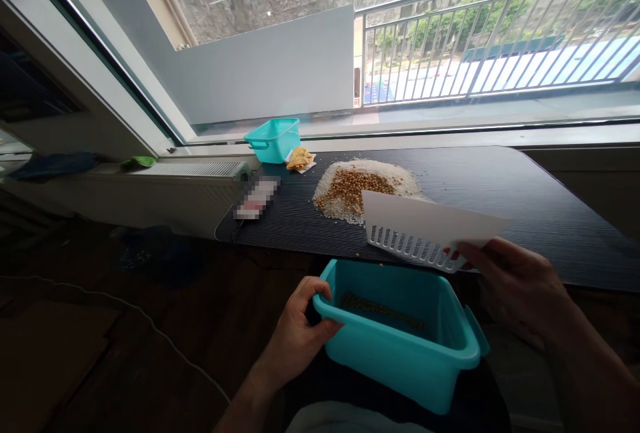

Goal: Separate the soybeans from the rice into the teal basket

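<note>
My left hand (299, 328) is closed on the left end of the rim of a teal plastic bin (390, 360), thumb outside and fingers over the edge. Small greenish-brown grains (383, 310) lie in its shadowed bottom. In my right hand (523, 281) is a white slotted plastic basket (425, 223), tilted above the table's front edge, its slots toward the bin. Whether it holds anything is hidden. Just behind it spreads a pile of white rice-like grains (397, 172) with golden-brown beans or kernels (353, 184) on top.
On the dark table (480, 183) stand a smaller teal bin (274, 141) and, beside it, a crumpled yellowish item (301, 158) on white paper. A blurred-out flat object (257, 198) lies at the left edge. A radiator (200, 170) and window run behind; a cable (150, 323) crosses the floor.
</note>
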### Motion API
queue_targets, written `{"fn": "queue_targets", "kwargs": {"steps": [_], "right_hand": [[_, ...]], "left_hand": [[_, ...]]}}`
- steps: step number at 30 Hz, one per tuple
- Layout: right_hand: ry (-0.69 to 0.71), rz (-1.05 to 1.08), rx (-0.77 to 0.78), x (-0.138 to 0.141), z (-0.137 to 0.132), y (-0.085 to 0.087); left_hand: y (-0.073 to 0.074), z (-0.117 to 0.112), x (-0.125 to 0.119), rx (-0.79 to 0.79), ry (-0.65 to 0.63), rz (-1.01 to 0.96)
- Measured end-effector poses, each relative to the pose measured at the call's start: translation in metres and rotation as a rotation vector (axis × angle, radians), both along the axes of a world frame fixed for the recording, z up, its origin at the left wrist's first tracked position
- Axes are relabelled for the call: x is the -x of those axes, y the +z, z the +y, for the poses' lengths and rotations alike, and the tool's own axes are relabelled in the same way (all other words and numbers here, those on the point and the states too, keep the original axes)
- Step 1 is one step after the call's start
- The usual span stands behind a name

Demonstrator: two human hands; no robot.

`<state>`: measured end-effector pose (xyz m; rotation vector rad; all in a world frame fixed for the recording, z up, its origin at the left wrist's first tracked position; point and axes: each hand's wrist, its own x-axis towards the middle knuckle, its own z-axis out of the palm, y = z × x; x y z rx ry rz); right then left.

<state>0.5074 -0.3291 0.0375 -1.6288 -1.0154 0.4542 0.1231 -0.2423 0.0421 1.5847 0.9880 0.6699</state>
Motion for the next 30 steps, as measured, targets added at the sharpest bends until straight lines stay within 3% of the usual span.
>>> {"fn": "queue_targets", "kwargs": {"steps": [7,14,21,24,30], "right_hand": [[0.169,0.135,0.021,0.009,0.014,-0.001],[0.164,0.12,0.008,0.011,0.019,0.003],[-0.035,0.071,0.06,-0.02,0.001,0.013],[-0.04,0.129,0.076,-0.024,-0.004,0.018],[-0.229,0.046,0.053,-0.028,-0.001,0.02]], "left_hand": [[0.002,0.004,0.012,-0.023,0.051,0.031],[-0.002,0.004,0.013,-0.024,0.054,0.019],[-0.008,0.003,0.013,-0.041,0.068,-0.001],[-0.008,0.005,0.016,-0.035,0.024,0.028],[-0.015,0.008,0.025,-0.052,-0.011,0.045]]}}
